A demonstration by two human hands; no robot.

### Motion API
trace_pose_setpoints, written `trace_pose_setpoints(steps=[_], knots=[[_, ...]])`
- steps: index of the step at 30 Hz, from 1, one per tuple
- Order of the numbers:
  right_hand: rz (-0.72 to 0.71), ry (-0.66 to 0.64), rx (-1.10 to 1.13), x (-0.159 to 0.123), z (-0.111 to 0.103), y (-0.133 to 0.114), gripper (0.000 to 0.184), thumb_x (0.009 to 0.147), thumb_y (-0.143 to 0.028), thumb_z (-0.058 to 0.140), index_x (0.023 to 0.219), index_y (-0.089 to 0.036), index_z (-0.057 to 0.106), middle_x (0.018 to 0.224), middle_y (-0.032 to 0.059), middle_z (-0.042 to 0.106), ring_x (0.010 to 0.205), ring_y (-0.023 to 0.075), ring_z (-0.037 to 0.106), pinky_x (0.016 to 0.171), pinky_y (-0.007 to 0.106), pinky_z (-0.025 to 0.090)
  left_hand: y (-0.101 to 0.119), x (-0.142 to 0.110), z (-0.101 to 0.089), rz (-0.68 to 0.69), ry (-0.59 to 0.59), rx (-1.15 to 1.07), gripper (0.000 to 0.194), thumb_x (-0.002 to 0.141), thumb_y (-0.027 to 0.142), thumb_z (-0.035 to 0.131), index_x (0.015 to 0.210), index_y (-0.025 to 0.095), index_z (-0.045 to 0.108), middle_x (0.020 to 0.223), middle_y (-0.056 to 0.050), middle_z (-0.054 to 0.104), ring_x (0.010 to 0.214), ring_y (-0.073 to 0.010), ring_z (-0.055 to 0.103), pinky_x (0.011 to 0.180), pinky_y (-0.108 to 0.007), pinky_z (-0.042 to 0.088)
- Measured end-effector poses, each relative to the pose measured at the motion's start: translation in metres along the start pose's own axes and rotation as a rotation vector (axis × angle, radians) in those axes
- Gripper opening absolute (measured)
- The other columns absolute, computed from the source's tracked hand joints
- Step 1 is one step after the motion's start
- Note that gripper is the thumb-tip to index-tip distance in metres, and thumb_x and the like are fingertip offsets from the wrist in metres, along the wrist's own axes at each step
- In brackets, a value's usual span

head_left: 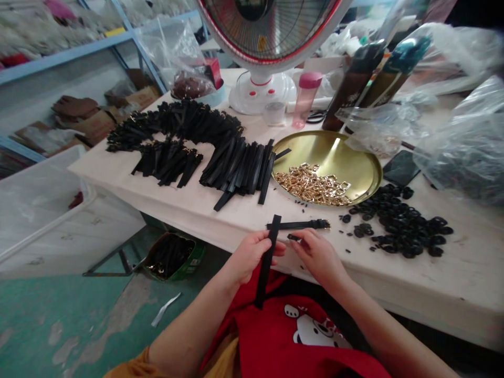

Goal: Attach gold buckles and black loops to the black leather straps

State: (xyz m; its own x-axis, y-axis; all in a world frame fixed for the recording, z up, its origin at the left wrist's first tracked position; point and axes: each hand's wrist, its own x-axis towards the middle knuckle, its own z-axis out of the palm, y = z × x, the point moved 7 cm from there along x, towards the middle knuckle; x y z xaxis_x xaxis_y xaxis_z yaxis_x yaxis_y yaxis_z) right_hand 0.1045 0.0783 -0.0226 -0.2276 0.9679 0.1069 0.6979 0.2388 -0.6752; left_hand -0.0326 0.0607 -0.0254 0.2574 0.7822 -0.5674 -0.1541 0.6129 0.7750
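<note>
Black strap [266, 265] pinched in left hand [252, 255], small piece [293, 237] in right hand [318, 253]; gold buckles [315, 187] beyond.

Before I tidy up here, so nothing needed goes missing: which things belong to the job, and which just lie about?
Likely the job: black strap (left hand), small black piece (right hand), piled straps, gold buckles, black loops.
Seemingly lying about: fan, pink bottle, white scrap.

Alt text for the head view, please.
A person's left hand holds a black strap by the table edge; the right hand pinches a small black piece. Beyond lie a buckled strap, a gold tray of metal pieces, bunched straps and black loops.
</note>
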Motion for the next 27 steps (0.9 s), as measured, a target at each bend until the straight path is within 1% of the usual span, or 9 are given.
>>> trace_pose_setpoints(steps=[2,5,9,12,15,19,23,25,27], knots=[[0.168,0.025,0.186,-0.014,-0.012,0.020,0.020,0.081,-0.032,0.049,0.091,-0.017,0.057,0.074,0.0039,0.059,0.061,0.0158,0.053,0.057,0.028,0.042,-0.004,0.000,0.015,-0.059,-0.059,0.008,0.020,0.074,0.018,0.049,0.092,0.015,0.057,0.077,-0.004,0.062,0.068,-0.0128,0.062,0.054,-0.020,0.047],[0.406,0.100,0.453,-0.037,-0.029,0.043,0.022,0.078,-0.035,0.050,0.091,-0.018,0.057,0.071,0.0028,0.061,0.063,0.0160,0.053,0.059,0.029,0.043,-0.012,0.001,0.040,-0.164,-0.148,0.007,0.022,0.070,0.013,0.047,0.091,0.016,0.055,0.073,-0.002,0.057,0.064,-0.0118,0.062,0.050,-0.018,0.047],[0.606,0.149,0.848,-0.056,-0.033,0.058,0.025,0.078,-0.030,0.049,0.098,-0.019,0.057,0.073,0.0020,0.062,0.062,0.0128,0.051,0.061,0.027,0.043,-0.020,0.003,0.067,-0.253,-0.262,0.010,0.027,0.068,0.010,0.046,0.093,0.016,0.053,0.080,-0.003,0.054,0.067,-0.0127,0.062,0.047,-0.017,0.048],[0.655,0.149,1.115,-0.061,-0.027,0.063,0.023,0.077,-0.026,0.050,0.098,-0.020,0.058,0.075,0.0010,0.061,0.062,0.0111,0.051,0.059,0.024,0.042,-0.023,0.004,0.078,-0.293,-0.308,0.002,0.033,0.067,0.008,0.045,0.098,0.017,0.053,0.087,-0.004,0.052,0.071,-0.0132,0.062,0.046,-0.016,0.049],[0.681,0.152,1.258,-0.064,-0.023,0.066,0.015,0.076,-0.025,0.053,0.089,-0.021,0.058,0.073,-0.0004,0.061,0.061,0.0105,0.052,0.060,0.024,0.043,-0.024,0.004,0.084,-0.304,-0.311,-0.007,0.035,0.067,0.008,0.046,0.100,0.017,0.053,0.093,-0.005,0.052,0.071,-0.0124,0.061,0.046,-0.016,0.048],[0.716,0.166,1.305,-0.069,-0.022,0.070,0.013,0.074,-0.026,0.058,0.086,-0.022,0.055,0.077,0.0000,0.064,0.063,0.0110,0.055,0.063,0.025,0.045,-0.026,0.004,0.088,-0.307,-0.298,0.007,0.034,0.068,0.009,0.046,0.100,0.017,0.055,0.098,-0.007,0.053,0.070,-0.0117,0.061,0.047,-0.016,0.048],[0.764,0.185,1.303,-0.074,-0.022,0.074,0.014,0.072,-0.029,0.062,0.080,-0.022,0.053,0.079,-0.0006,0.066,0.063,0.0115,0.058,0.062,0.025,0.046,-0.028,0.006,0.092,-0.322,-0.300,0.026,0.035,0.067,0.007,0.044,0.099,0.017,0.055,0.094,-0.006,0.053,0.068,-0.0108,0.061,0.045,-0.015,0.047],[0.776,0.208,1.343,-0.075,-0.021,0.074,0.015,0.070,-0.028,0.065,0.079,-0.022,0.053,0.077,-0.0020,0.066,0.063,0.0107,0.058,0.062,0.024,0.046,-0.028,0.008,0.095,-0.307,-0.317,0.051,0.035,0.067,0.007,0.043,0.098,0.017,0.055,0.092,-0.005,0.053,0.064,-0.0092,0.060,0.042,-0.013,0.044],[0.778,0.225,1.389,-0.074,-0.022,0.074,0.019,0.069,-0.028,0.067,0.084,-0.023,0.055,0.076,-0.0025,0.065,0.061,0.0094,0.058,0.061,0.023,0.047,-0.026,0.010,0.096,-0.264,-0.327,0.112,0.032,0.069,0.008,0.042,0.097,0.016,0.054,0.090,-0.004,0.054,0.058,-0.0072,0.058,0.040,-0.012,0.041]])
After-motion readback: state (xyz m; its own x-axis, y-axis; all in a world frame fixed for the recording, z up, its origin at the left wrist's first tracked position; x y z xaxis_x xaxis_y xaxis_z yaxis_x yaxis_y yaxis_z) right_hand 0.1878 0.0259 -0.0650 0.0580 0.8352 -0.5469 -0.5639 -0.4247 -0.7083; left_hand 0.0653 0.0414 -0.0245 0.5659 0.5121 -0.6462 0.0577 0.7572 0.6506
